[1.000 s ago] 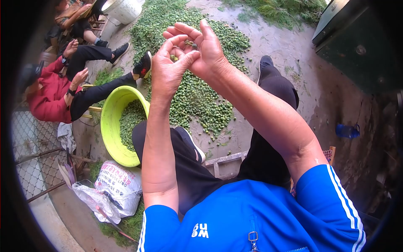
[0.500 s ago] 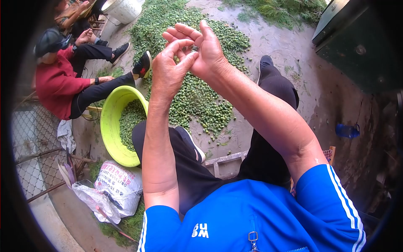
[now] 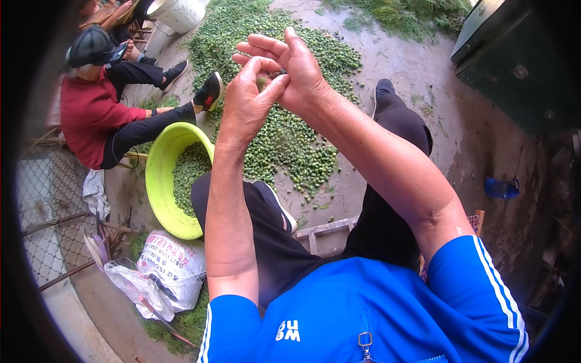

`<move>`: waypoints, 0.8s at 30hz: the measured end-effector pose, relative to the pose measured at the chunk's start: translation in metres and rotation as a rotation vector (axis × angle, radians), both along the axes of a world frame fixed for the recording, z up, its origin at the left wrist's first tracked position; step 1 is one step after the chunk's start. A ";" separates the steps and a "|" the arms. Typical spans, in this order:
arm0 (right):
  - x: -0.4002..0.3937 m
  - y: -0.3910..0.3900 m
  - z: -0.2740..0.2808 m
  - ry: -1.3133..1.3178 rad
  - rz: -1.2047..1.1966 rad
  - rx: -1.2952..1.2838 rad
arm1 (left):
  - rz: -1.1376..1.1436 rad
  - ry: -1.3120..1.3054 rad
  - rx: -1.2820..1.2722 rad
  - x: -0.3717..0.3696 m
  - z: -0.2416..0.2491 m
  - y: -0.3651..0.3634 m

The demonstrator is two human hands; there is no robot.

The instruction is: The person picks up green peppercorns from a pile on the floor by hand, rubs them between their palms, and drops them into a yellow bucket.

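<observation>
My left hand (image 3: 247, 100) is raised over the heap, its thumb and index finger curled in against my right palm. Whatever lies between those fingertips is too small and hidden to name. My right hand (image 3: 299, 69) is turned palm up, with its fingers stretched out and slightly cupped. Below both hands spreads a large heap of small round green cones (image 3: 296, 142) on the floor. A lime-yellow tub (image 3: 156, 175), tilted to the left of my leg, holds more of these green cones (image 3: 189, 172).
At the left sits a person in a red top (image 3: 91, 121), with another person behind. A white bucket (image 3: 177, 15) stands at the back. Nearby are a white printed sack (image 3: 172, 266), a wire fence (image 3: 51, 199), green branches (image 3: 405, 18), a dark cabinet (image 3: 514, 66) and a blue bottle (image 3: 501, 188).
My left thumb and index finger have shifted slightly against my right palm. The person in red has leaned a little to the right.
</observation>
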State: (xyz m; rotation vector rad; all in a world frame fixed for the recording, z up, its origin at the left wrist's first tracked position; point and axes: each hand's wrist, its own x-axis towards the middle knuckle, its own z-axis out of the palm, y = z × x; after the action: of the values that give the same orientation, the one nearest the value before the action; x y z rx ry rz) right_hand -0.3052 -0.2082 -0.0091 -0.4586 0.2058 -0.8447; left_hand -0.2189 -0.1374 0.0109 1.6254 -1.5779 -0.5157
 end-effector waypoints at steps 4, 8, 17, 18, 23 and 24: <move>0.001 0.001 -0.003 -0.002 0.002 -0.020 | -0.009 0.055 0.029 -0.001 -0.003 0.000; -0.001 0.001 -0.002 0.008 -0.005 -0.018 | -0.005 0.084 0.024 -0.005 -0.002 -0.001; 0.002 0.001 -0.001 -0.055 -0.026 0.118 | -0.043 0.387 -0.026 0.000 -0.012 -0.004; 0.004 0.000 -0.004 -0.056 -0.025 0.116 | -0.060 0.557 0.002 0.000 -0.010 -0.003; 0.006 -0.004 -0.005 -0.153 -0.022 0.244 | -0.061 0.671 0.075 0.003 -0.002 0.000; 0.005 -0.004 -0.005 -0.184 -0.014 0.287 | -0.098 0.769 0.067 0.009 -0.003 -0.002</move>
State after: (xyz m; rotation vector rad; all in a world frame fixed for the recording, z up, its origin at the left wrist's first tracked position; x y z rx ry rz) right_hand -0.3000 -0.2125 -0.0143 -0.1100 0.1575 -0.8499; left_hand -0.2099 -0.1390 0.0081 1.1747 -1.0597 -1.0989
